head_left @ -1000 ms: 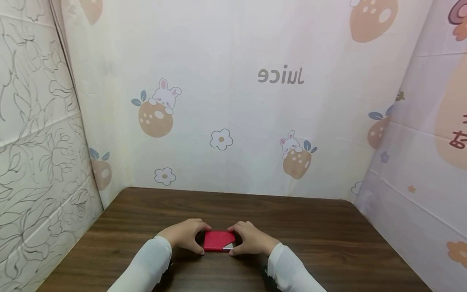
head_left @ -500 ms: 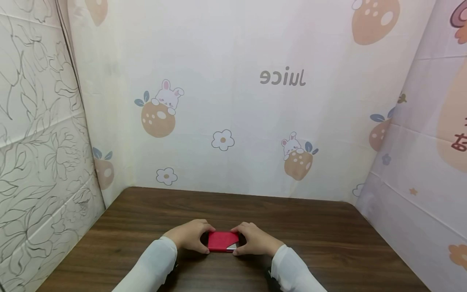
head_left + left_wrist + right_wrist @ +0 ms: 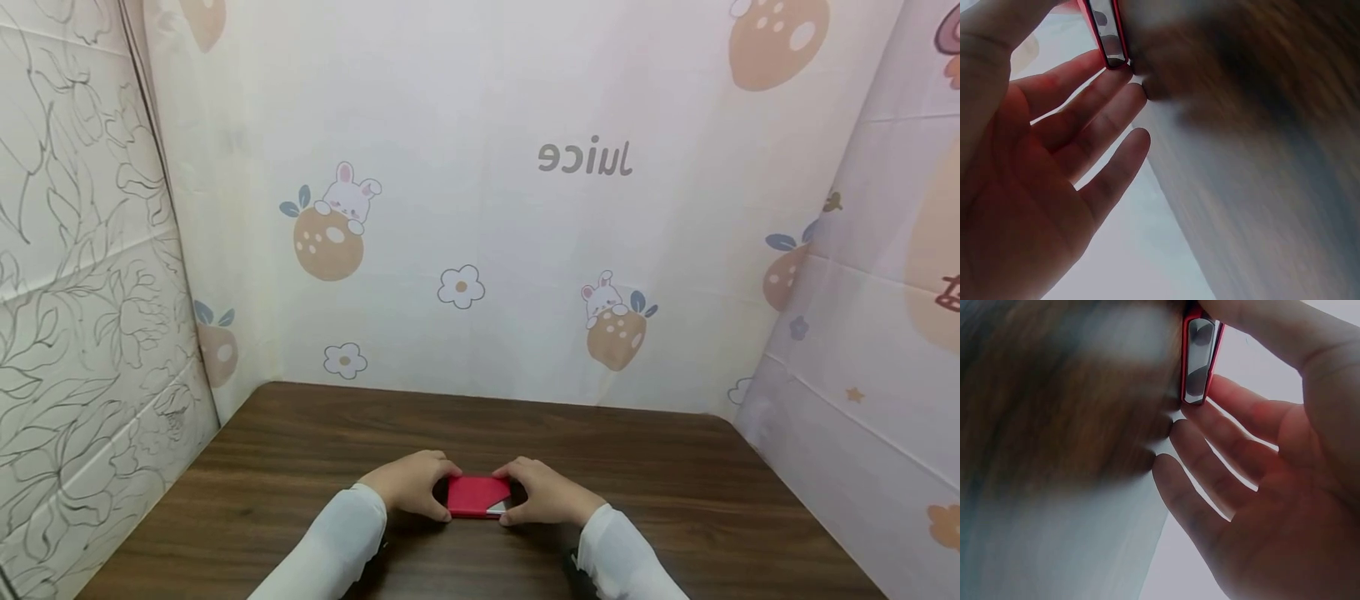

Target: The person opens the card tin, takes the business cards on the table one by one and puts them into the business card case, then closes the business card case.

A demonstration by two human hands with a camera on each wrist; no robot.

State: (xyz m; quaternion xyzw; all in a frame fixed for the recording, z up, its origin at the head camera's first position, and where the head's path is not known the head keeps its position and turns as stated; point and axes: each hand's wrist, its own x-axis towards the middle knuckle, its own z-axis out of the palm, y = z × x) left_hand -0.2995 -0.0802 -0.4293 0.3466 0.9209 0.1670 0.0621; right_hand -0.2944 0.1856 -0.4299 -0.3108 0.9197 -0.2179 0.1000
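A small red card case with a silver corner lies flat on the table between both hands. My left hand pinches its left end, thumb at the near edge and fingers at the far edge. At the other end, my right hand pinches it in the same manner. The left wrist view shows the shiny metal end of the card case between thumb and fingertips, with the other fingers spread below. A similar metal end of the card case appears in the right wrist view, the fingertips close to the tabletop.
The dark wood table has rounded far corners. Behind it hangs a pale curtain printed with rabbits, fruit and flowers. Patterned cloths also stand along the left and right sides.
Both hands and the card case have shifted together to the right along the table. The view has also turned slightly; the grip looks the same.
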